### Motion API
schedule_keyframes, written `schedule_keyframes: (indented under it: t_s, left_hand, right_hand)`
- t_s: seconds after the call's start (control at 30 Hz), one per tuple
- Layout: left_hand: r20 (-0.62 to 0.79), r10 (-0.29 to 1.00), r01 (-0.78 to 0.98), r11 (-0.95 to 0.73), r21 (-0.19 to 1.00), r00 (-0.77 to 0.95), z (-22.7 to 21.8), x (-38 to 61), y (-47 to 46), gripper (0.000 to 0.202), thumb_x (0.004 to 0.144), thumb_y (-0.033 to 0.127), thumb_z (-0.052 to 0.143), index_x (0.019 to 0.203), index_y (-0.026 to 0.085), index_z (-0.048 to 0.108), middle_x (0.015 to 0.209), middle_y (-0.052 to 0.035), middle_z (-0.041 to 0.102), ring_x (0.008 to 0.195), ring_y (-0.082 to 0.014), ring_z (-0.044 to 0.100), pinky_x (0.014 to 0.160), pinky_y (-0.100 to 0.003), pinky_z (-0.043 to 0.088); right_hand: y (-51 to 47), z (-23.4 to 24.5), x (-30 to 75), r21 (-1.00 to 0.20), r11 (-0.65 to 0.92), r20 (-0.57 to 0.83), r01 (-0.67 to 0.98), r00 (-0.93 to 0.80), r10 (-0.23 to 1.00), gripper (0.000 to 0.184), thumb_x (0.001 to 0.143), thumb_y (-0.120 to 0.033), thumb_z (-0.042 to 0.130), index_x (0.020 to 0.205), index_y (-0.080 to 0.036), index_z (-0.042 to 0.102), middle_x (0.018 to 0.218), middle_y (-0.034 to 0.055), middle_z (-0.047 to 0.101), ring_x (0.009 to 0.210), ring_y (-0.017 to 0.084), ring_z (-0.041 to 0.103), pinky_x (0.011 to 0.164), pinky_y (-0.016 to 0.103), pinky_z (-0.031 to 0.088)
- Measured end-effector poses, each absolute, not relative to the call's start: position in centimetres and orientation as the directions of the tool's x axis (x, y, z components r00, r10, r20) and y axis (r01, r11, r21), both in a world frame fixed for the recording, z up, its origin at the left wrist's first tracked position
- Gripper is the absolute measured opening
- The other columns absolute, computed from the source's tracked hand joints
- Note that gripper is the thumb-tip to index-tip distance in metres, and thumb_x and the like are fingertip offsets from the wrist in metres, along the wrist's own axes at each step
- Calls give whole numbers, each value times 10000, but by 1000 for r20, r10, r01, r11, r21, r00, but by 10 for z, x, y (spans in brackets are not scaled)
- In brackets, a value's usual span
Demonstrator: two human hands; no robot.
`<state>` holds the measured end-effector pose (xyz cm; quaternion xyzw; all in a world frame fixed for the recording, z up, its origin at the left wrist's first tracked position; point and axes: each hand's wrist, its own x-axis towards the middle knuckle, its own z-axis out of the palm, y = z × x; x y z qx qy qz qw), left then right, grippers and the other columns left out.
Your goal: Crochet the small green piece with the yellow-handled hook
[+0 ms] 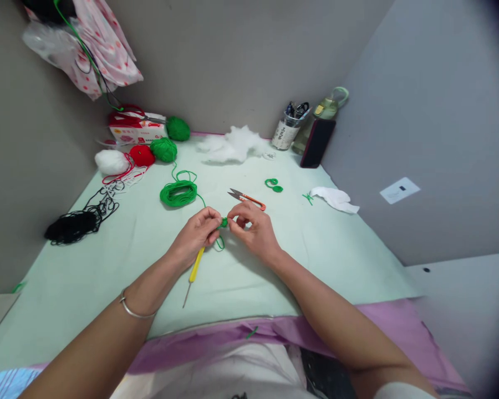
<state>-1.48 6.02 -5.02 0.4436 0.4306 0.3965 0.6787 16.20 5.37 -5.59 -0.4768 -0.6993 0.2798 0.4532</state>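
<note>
Over the middle of the table, a small green crochet piece (pixel 224 223) sits between my two hands. My left hand (pixel 202 228) is closed in a pinch on its left side. From the right, my right hand (pixel 251 228) pinches at its edge with thumb and forefinger. A green strand runs from my left hand up to a wound bundle of green yarn (pixel 178 193), and a short loop hangs below. A yellow-handled crochet hook (pixel 197 265) sticks out below my left hand; whether the hand touches it I cannot tell. Orange thread snips (pixel 249 199) lie just beyond my right hand.
White stuffing (pixel 235 145) lies at the back. Left are black yarn (pixel 72 226) and white (pixel 111 162), red (pixel 142 155) and green yarn balls (pixel 163 149). A small green piece (pixel 276 188), a white scrap (pixel 335 199), a pen cup (pixel 286 134) and a phone (pixel 317 143) stand or lie right.
</note>
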Motion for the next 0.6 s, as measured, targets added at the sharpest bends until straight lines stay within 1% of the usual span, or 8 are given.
schedule_keyframes:
  t_s: [0.13, 0.27, 0.37, 0.5, 0.6]
  left_hand:
    - [-218, 931, -182, 278, 943, 294, -49, -13, 61, 230, 786, 336, 764, 797, 210, 572, 479, 90, 487, 407, -59, 316, 440, -190, 172]
    - [-198, 943, -219, 260, 940, 267, -46, -12, 59, 193, 765, 271, 735, 761, 200, 555, 573, 56, 564, 437, -47, 334, 461, -183, 206]
    - [-198, 943, -241, 264, 934, 266, -44, -12, 57, 166, 748, 240, 719, 760, 195, 559, 631, 32, 605, 456, -48, 349, 471, -185, 216]
    - [-209, 937, -261, 284, 923, 280, -43, -12, 56, 151, 748, 245, 712, 815, 190, 589, 663, 26, 610, 473, -59, 369, 480, -191, 241]
    - [-210, 934, -261, 288, 921, 289, -45, -13, 56, 209, 753, 278, 772, 837, 181, 606, 674, 31, 597, 490, -59, 388, 487, -191, 249]
  right_hand:
    - [53, -57, 162, -808, 411, 383, 422, -154, 911, 84, 904, -185, 663, 842, -223, 705, 907, 34, 671, 676, 131, 567, 649, 287, 511]
    - [54, -60, 161, -812, 414, 377, 412, -172, 910, 77, 921, -204, 658, 857, -211, 701, 918, 36, 662, 691, 127, 613, 634, 266, 546]
    - [54, -62, 160, -814, 406, 367, 415, -174, 914, 83, 923, -210, 660, 846, -209, 691, 913, 32, 657, 719, 130, 640, 656, 263, 567]
    - [54, -61, 159, -817, 397, 362, 418, -165, 917, 89, 928, -217, 652, 847, -214, 688, 907, 33, 653, 767, 143, 656, 674, 265, 578]
    - [53, -61, 159, -818, 397, 361, 417, -166, 918, 91, 930, -216, 644, 849, -216, 686, 907, 34, 653, 769, 146, 660, 676, 268, 584]
